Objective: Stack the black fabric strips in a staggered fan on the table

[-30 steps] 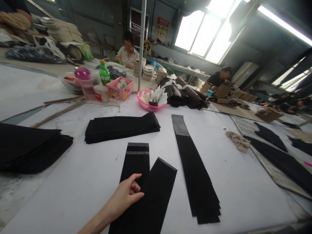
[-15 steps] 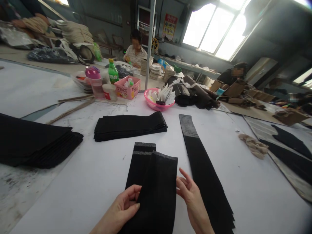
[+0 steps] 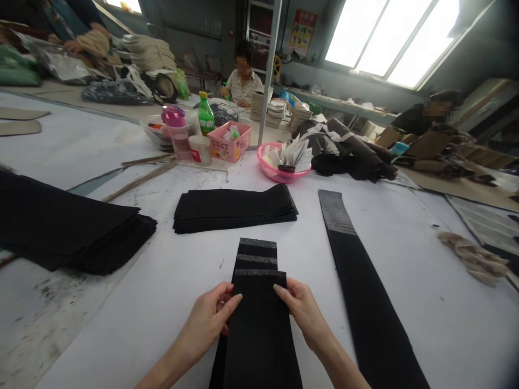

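A black fabric strip [image 3: 261,324] lies lengthwise in front of me on the white table [image 3: 162,281], on top of two more strips whose grey-banded ends [image 3: 257,252] show stepped beyond it. My left hand [image 3: 211,319] grips the top strip's left edge, thumb on top. On the opposite edge my right hand [image 3: 302,308] holds it the same way. Both hands sit near the strip's far end.
A long pile of black strips [image 3: 365,292] runs along the right. A flat black stack [image 3: 235,208] lies ahead, a bigger one [image 3: 68,227] at left. Pink bowl [image 3: 281,167], pink box [image 3: 229,143], green bottle [image 3: 206,113] and a rag [image 3: 474,256] sit further off. Two people sit at the far tables.
The top strip, angled off to the right a second ago, now lies straight over the lower strips. My right hand came in and took its right edge.
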Motion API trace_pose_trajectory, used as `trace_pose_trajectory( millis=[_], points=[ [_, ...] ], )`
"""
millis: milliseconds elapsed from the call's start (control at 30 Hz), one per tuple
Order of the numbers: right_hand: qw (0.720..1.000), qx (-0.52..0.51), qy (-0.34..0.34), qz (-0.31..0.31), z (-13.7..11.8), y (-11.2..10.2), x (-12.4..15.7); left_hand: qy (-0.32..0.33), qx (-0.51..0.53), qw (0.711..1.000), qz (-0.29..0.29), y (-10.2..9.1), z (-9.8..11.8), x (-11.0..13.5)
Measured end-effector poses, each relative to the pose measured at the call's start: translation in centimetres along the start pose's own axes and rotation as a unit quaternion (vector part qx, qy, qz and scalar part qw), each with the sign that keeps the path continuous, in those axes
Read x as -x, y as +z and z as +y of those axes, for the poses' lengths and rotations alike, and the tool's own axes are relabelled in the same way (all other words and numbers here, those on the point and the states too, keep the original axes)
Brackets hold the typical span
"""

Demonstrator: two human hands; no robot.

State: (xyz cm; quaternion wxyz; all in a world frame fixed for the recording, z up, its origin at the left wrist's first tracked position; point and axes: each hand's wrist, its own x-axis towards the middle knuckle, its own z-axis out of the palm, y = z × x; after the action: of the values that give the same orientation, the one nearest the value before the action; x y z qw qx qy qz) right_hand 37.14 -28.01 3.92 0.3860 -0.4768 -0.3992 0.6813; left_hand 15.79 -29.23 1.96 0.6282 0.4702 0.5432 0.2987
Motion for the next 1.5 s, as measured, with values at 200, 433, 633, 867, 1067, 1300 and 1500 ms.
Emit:
trace_pose_trajectory(
  millis=[200, 433, 633, 867, 1067, 1300, 1500],
  points=[
    [0.970, 0.220, -0.016, 0.099, 1.9, -1.2, -1.8, -0.019, -0.102, 0.992, 0.066, -0.8, 0.3, -3.4],
    [0.911, 0.382, -0.042, 0.148, 2.1, -2.3, -3.5, -0.051, -0.132, 0.989, 0.053, -1.3, 0.4, -5.2],
    [0.905, 0.386, -0.037, 0.175, 2.3, -2.8, -4.7, -0.032, -0.139, 0.989, 0.029, -1.7, 0.4, -5.7],
    [0.888, 0.422, -0.005, 0.182, 2.1, -3.0, -5.4, -0.056, -0.148, 0.987, 0.042, -1.6, 0.5, -6.2],
    [0.909, 0.387, 0.025, 0.150, 1.9, -3.2, -5.5, -0.062, -0.148, 0.985, 0.061, -1.4, 0.7, -6.3],
    [0.903, 0.396, 0.046, 0.158, 1.6, -3.2, -5.7, -0.066, -0.152, 0.983, 0.074, -1.3, 0.7, -6.7],
    [0.898, 0.404, 0.042, 0.166, 1.5, -3.1, -6.0, -0.071, -0.163, 0.981, 0.071, -1.3, 0.8, -6.7]
  ],
)
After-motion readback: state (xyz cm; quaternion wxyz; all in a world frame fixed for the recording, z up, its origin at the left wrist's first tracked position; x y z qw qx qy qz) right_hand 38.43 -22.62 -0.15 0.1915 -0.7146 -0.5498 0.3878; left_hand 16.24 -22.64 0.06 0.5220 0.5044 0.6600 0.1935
